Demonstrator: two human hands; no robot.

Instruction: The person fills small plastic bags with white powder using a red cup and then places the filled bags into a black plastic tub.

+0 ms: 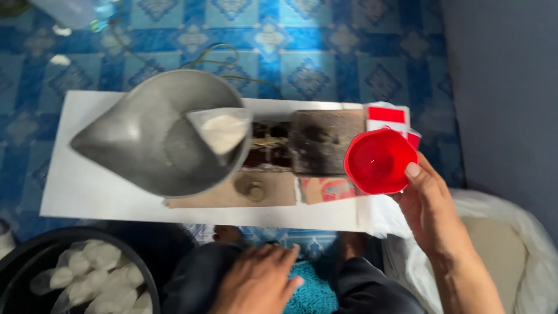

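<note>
Red cup (379, 161) sits in the right hand (433, 212), fingers curled round its far side and thumb on the rim, mouth tipped toward the camera, so it looks empty inside. It's held just off the right end of the scale, over a red-and-white packet (388, 118). Left hand (258, 282) isn't holding anything, just resting half-open, fingers loose, on the person's lap. Further out, a metal scoop pan (154, 136) sits on the balance scale (279, 160) with a small bag of white powder (221, 131) in it. Scale stands on a white board (87, 180) on the blue patterned floor (325, 52). Black tub (145, 273) of filled bags bottom left.
</note>
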